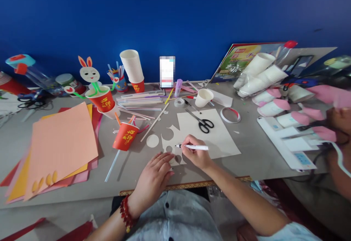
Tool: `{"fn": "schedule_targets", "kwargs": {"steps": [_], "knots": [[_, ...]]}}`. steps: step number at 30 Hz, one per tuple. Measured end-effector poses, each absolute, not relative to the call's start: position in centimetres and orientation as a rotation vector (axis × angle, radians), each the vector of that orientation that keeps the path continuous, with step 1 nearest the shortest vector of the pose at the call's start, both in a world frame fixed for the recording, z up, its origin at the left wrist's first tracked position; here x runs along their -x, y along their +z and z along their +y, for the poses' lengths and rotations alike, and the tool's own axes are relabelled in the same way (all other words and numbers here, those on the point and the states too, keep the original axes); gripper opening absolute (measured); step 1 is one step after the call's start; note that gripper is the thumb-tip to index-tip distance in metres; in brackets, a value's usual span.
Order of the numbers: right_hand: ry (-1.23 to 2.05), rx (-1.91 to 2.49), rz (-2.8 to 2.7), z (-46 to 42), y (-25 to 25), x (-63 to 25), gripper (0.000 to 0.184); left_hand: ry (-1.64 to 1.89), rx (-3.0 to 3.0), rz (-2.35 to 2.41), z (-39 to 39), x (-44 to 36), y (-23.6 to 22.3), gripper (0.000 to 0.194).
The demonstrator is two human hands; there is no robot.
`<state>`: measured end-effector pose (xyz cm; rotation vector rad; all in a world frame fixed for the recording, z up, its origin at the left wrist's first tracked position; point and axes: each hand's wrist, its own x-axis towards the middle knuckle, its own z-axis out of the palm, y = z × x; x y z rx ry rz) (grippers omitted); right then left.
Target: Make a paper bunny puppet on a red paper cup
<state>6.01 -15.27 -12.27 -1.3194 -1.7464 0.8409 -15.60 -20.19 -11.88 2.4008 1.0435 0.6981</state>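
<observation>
My right hand [196,155] grips a white marker [199,147], its dark tip pointing left over a piece of white paper [171,144] with round holes cut in it. My left hand [156,169] lies flat with fingers stretched out, its fingertips on that cut paper's lower left edge. Left of the paper lies a loose white paper disc [152,140]. A larger white sheet [225,138] is under and beyond my right hand, with black-handled scissors [205,125] resting on it. A tilted red paper cup [125,136] with straws stands left of the disc.
Stacked coloured paper [64,142] covers the table's left side. Behind are a rabbit figure [90,74] in a red cup, stacked white cups [131,65], straws [139,100], a phone [166,72] and tape rolls [230,115]. Another person's arm [340,153] is at right, near pink-topped cups [274,107].
</observation>
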Motion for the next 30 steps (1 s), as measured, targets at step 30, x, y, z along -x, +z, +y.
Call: {"fn": "schedule_targets", "kwargs": {"steps": [30], "knots": [[0.896,1.258,-1.806,-15.27,-12.22,-6.15,0.016,0.708,-2.365,1.055,-20.28,15.77,-11.89,0.017]]}}
